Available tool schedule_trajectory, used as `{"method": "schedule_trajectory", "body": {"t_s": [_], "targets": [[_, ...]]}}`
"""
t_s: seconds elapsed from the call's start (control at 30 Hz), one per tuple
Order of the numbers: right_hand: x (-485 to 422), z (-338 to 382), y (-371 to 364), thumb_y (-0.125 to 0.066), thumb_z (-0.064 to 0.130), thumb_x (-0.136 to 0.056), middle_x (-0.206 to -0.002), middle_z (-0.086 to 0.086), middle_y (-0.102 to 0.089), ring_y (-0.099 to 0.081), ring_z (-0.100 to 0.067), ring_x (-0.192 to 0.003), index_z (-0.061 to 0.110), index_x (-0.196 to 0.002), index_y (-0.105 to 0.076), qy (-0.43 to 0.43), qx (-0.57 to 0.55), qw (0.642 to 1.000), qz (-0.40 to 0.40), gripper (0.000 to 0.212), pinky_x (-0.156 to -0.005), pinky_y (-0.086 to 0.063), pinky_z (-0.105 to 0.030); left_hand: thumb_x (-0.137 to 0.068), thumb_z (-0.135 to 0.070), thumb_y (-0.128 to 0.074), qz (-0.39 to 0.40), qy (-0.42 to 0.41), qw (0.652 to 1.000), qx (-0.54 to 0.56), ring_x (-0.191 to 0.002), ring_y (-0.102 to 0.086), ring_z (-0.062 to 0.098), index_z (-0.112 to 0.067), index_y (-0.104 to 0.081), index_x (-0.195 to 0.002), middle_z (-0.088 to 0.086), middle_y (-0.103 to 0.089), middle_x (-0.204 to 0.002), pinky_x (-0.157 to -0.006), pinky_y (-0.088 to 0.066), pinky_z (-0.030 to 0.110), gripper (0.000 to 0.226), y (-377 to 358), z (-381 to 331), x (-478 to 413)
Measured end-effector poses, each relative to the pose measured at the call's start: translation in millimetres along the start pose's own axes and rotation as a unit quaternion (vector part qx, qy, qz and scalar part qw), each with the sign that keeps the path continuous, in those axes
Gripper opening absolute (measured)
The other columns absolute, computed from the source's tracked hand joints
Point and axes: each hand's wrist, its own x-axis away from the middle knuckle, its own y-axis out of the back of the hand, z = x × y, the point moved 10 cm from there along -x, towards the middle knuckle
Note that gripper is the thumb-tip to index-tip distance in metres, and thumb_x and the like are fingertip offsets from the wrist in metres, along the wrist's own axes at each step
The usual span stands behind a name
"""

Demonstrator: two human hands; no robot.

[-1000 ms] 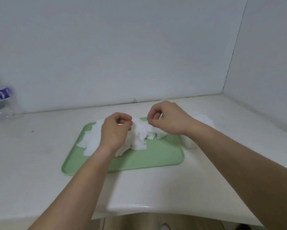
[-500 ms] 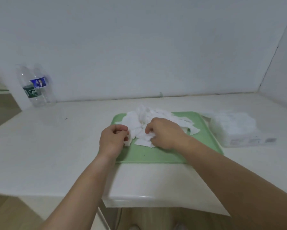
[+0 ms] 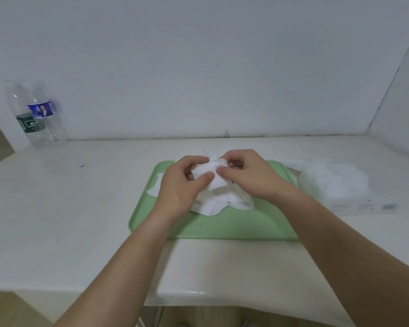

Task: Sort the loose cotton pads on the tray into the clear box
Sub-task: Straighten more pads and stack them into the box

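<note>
Both hands are over the green tray [image 3: 234, 226], mid-frame. Left hand [image 3: 182, 182] and right hand [image 3: 248, 175] hold one small stack of pads [image 3: 213, 173] between them, just above the heap. Left fingers [image 3: 195, 159] are curled over the stack's top, thumb pressed on its near face. Right fingers [image 3: 236, 155] are curled too, thumb on the near face, forefinger behind. Both sets of fingers are clamped on that stack, thumb tips almost meeting.

Loose cotton pads [image 3: 222, 205] lie in a messy white heap on the tray's far half, partly hidden under the hands. A few poke out at the left near the rim. Green tray floor shows across the near half.

Clear box [image 3: 335, 187] sits on the white surface [image 3: 80, 208] just right of the tray. Touching the rim or a hair apart, cannot tell. It has white pads inside, blurred. There is a label on its near side, unreadable.

Two clear plastic bottles [image 3: 37, 119] stand upright at far left against the wall [image 3: 198, 67], one with a green label, one blue. A wall corner shows at right. The surface's front edge runs along the bottom, with wood-tone floor below.
</note>
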Motion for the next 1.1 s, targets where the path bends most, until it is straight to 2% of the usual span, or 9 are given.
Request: {"method": "schedule_trajectory", "body": {"t_s": [0.07,0.17,0.3,0.43,0.5,0.63,0.77,0.97,1.1], "targets": [[0.8,0.2,0.9,-0.074,0.025,-0.087,-0.082,-0.001,-0.072,-0.068,-0.016,-0.074,0.021,-0.093,-0.074,0.001,-0.040,0.999,-0.015,0.006,-0.074,-0.053,-0.034,-0.085,-0.017,-0.081,-0.022,0.025,0.999,0.027,-0.089,-0.068,0.017,-0.029,-0.071,-0.097,-0.003,-0.075,-0.095,-0.079,-0.056,0.032,0.019,2.2,5.7,-3.8],[4.3,-0.9,-2.5,-0.081,0.022,-0.083,-0.086,0.002,-0.076,-0.072,-0.013,-0.078,0.018,-0.100,-0.075,-0.007,-0.109,0.994,-0.018,0.018,-0.069,-0.057,-0.025,-0.086,-0.019,-0.081,-0.026,0.076,0.990,0.117,-0.091,-0.074,0.026,-0.016,-0.071,-0.105,0.007,-0.077,-0.098,-0.081,-0.060,0.038,0.022,-0.9,18.9,-1.9],[2.9,-10.1,-8.4,-0.074,0.012,-0.088,-0.081,-0.007,-0.074,-0.062,-0.009,-0.061,0.011,-0.099,-0.075,-0.035,-0.192,0.980,-0.047,0.010,-0.060,-0.051,-0.023,-0.090,-0.011,-0.074,-0.010,0.112,0.972,0.208,-0.087,-0.074,0.025,-0.010,-0.063,-0.112,0.012,-0.078,-0.098,-0.074,-0.058,0.034,0.024,-5.6,27.8,3.5],[-0.8,-15.6,-14.0,-0.078,0.013,-0.086,-0.085,-0.012,-0.076,-0.064,-0.019,-0.062,0.011,-0.100,-0.074,-0.058,-0.213,0.973,-0.070,0.015,-0.067,-0.058,-0.031,-0.092,-0.013,-0.071,0.060,0.101,0.976,0.182,-0.093,-0.075,0.020,-0.011,-0.069,-0.117,0.007,-0.078,-0.104,-0.071,-0.057,0.026,0.026,-8.2,23.9,1.5],[-1.9,-14.8,-11.5,-0.074,0.009,-0.088,-0.083,-0.011,-0.075,-0.068,-0.018,-0.063,0.011,-0.099,-0.072,-0.051,-0.206,0.973,-0.093,0.012,-0.066,-0.059,-0.029,-0.093,-0.014,-0.070,0.036,0.094,0.980,0.169,-0.093,-0.075,0.020,-0.012,-0.073,-0.110,0.007,-0.078,-0.101,-0.071,-0.057,0.024,0.017,2.7,24.1,-2.1],[-2.1,-15.0,-12.4,-0.066,0.009,-0.092,-0.077,-0.005,-0.073,-0.068,-0.010,-0.060,0.017,-0.093,-0.072,-0.043,-0.043,0.995,-0.081,0.010,-0.057,-0.055,-0.026,-0.095,-0.015,-0.068,-0.052,0.117,0.966,0.224,-0.092,-0.076,0.027,-0.006,-0.071,-0.110,0.012,-0.078,-0.102,-0.070,-0.060,0.027,0.017,31.5,37.6,-6.7],[1.5,-22.5,-45.6,-0.071,0.026,-0.089,-0.092,0.004,-0.069,-0.066,-0.010,-0.081,0.023,-0.099,-0.068,-0.078,0.231,0.968,0.055,0.011,-0.076,-0.056,-0.029,-0.095,-0.014,-0.067,-0.086,0.125,0.956,0.252,-0.072,-0.075,0.022,-0.009,-0.071,-0.102,0.007,-0.077,-0.089,-0.046,-0.049,0.021,0.009,41.4,43.9,1.2],[7.5,-18.9,-62.6,-0.080,0.036,-0.077,-0.099,-0.001,-0.060,-0.063,-0.022,-0.087,0.015,-0.107,-0.057,-0.116,0.338,0.929,0.100,0.043,-0.078,-0.057,-0.036,-0.096,-0.012,-0.065,-0.100,0.108,0.958,0.244,-0.064,-0.071,0.018,-0.012,-0.070,-0.098,0.004,-0.075,-0.082,-0.044,-0.043,0.021,0.006,48.8,46.6,7.8],[9.6,-26.3,-68.8,-0.081,0.027,-0.077,-0.111,-0.003,-0.063,-0.065,-0.022,-0.096,0.015,-0.116,-0.056,-0.144,0.269,0.943,0.133,0.047,-0.084,-0.057,-0.039,-0.090,-0.016,-0.071,-0.092,0.080,0.964,0.238,-0.060,-0.068,0.018,-0.008,-0.069,-0.101,0.009,-0.072,-0.081,-0.043,-0.041,0.021,0.013,50.6,45.3,9.6]]}}
